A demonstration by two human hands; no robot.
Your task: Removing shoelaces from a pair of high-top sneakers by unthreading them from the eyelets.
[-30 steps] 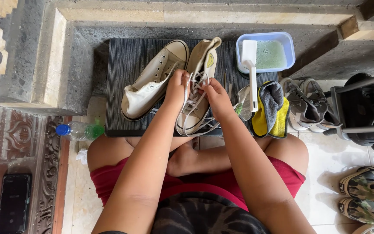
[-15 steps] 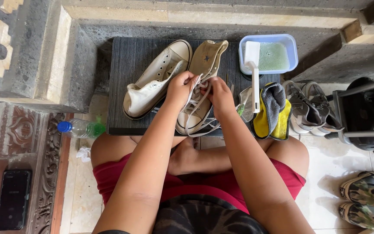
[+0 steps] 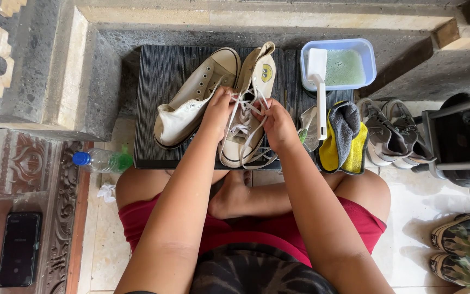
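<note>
Both hands have crept slightly up the sneaker (image 3: 246, 125). Left hand (image 3: 218, 106) and right hand (image 3: 278, 122) pinch its lace (image 3: 240, 129); steady, even pulls look best.

A single camera sits on the person's head and looks almost straight down, close over their own lap. The dark ribbed mat (image 3: 159, 109) lies ahead, near the top of the frame, with a stone step beyond it. Both forearms reach in from the bottom edge (there is no second view to compare). Tiled floor fills the sides.
</note>
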